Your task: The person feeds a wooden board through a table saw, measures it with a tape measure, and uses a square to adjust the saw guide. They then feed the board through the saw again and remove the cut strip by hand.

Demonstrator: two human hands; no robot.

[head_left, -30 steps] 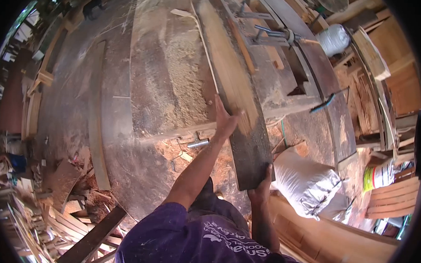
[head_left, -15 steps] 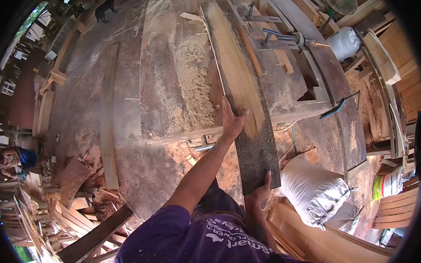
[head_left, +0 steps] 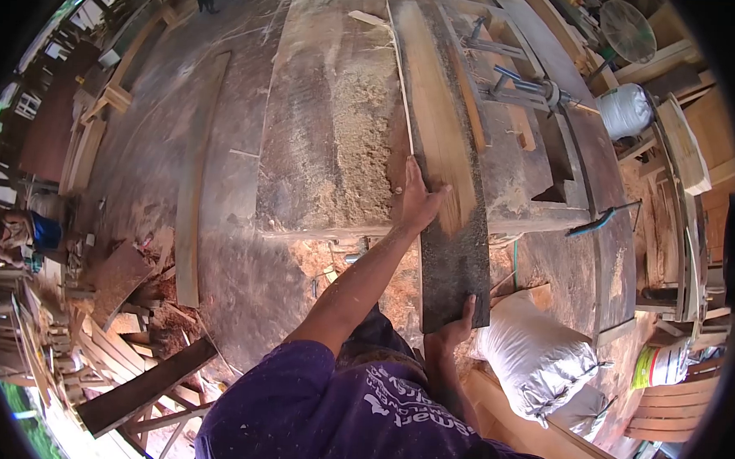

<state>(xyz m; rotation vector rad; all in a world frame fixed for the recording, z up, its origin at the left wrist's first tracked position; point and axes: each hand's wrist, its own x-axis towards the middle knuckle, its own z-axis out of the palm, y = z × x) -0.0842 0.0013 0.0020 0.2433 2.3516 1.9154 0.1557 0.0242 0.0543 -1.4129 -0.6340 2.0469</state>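
A long wooden plank [head_left: 446, 151] lies on the sawdust-covered workbench [head_left: 306, 136], its near end jutting out past the front edge. Most of its top is pale, bare wood; the near end is dark and rough. My left hand [head_left: 422, 201] grips the plank's left edge, thumb over the top face and fingers along the side. At the near end, my right hand [head_left: 453, 330] clasps the plank from below with its thumb on top; its other fingers are hidden. A thin wood strip [head_left: 471, 111] lies along the plank's right side.
Metal clamps [head_left: 521, 84] sit on the bench to the right, and a blue clamp [head_left: 591, 223] hangs off its edge. A full white sack [head_left: 538, 356] stands right of my legs. Scrap wood [head_left: 124, 346] piles up at lower left. A long board [head_left: 199, 181] lies on the left.
My view has turned slightly, so the bench and plank appear a little farther right. Both hands keep their places on the plank.
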